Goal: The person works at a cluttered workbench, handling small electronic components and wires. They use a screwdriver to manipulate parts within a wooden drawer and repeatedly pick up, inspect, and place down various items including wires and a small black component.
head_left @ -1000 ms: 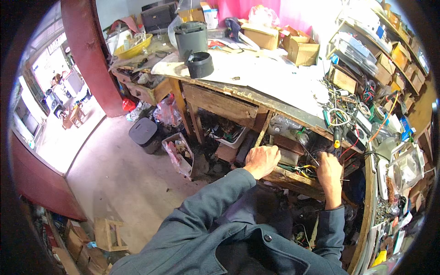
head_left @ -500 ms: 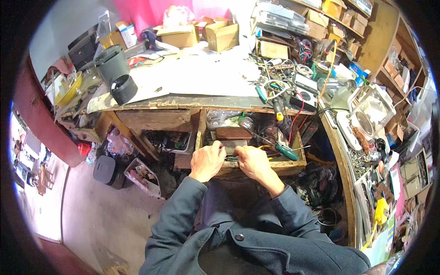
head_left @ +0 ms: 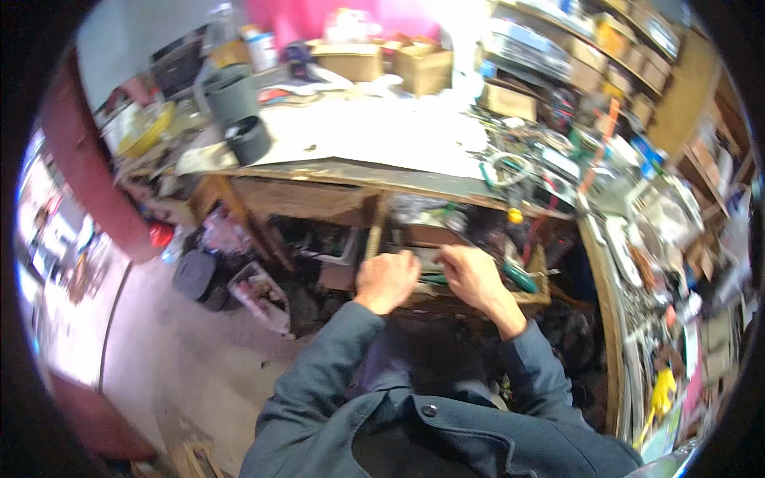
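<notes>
Wooden drawer (head_left: 375,237), open under the far surface (head_left: 414,182), sits near the middle of the scene, right in front of a person in a dark coat (head_left: 382,434). Both bare hands meet close together at its near side. The left hand (head_left: 388,280) is curled like a loose fist by the near left corner; the right hand (head_left: 476,277), its fingers bent, lies over the near edge just to the right. Blur and the turned knuckles hide the fingertips, so I cannot tell whether either one grips the wood or something small.

Inside the drawer, a clear plastic bag (head_left: 414,209) lies at the far end, a brown block (head_left: 430,235) nearer, and a green-handled tool (head_left: 519,276) toward the right, beyond the right hand. A white sheet (head_left: 358,131) covers much of the surface, with a black cup-shaped container (head_left: 249,140) at the left.

As for handling, the drawer is probably stiff and fairly heavy — bare, rough-looking boards loaded with mixed contents — and more likely to catch or splinter than to slip. Its near board seems the best hold, one hand toward each end, so that it runs straight. The bag should be light and soft, the block rigid; the tool looks sturdy, and is best taken by its thick green handle.
</notes>
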The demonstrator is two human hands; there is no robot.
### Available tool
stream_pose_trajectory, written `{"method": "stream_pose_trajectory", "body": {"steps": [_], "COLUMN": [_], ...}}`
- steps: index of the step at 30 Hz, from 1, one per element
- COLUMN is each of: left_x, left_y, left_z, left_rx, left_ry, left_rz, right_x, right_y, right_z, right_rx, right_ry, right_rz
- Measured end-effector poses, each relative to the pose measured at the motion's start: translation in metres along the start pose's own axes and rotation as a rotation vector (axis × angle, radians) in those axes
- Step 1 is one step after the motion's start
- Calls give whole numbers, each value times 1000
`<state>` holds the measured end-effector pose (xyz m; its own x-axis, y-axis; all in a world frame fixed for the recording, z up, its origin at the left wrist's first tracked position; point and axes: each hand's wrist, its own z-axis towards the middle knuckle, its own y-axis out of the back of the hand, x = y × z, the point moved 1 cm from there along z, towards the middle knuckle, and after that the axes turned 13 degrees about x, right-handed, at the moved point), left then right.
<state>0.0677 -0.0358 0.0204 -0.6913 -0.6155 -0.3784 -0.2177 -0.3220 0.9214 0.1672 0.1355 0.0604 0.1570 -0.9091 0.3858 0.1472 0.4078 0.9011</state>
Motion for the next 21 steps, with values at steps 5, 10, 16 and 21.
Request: {"method": "stream_pose_trajectory", "body": {"steps": [5, 10, 16, 21], "left_x": [0, 1, 2, 4], "left_y": [-3, -6, -7, -5], "left_z": [7, 9, 8, 7], "left_rx": [-50, -37, -99, -101], "left_ry": [-17, -20, -37, -14], "left_rz": [-9, -43, -112, -146], "right_x": [-4, -44, -113, -106], "right_y": [71, 113, 130, 131], "right_z": [19, 66, 138, 158], "right_rx": [-126, -207, 168, 270], "right_ry": [0, -156, -476, -539], "right_rz": [-82, -368, -554, -439]}}
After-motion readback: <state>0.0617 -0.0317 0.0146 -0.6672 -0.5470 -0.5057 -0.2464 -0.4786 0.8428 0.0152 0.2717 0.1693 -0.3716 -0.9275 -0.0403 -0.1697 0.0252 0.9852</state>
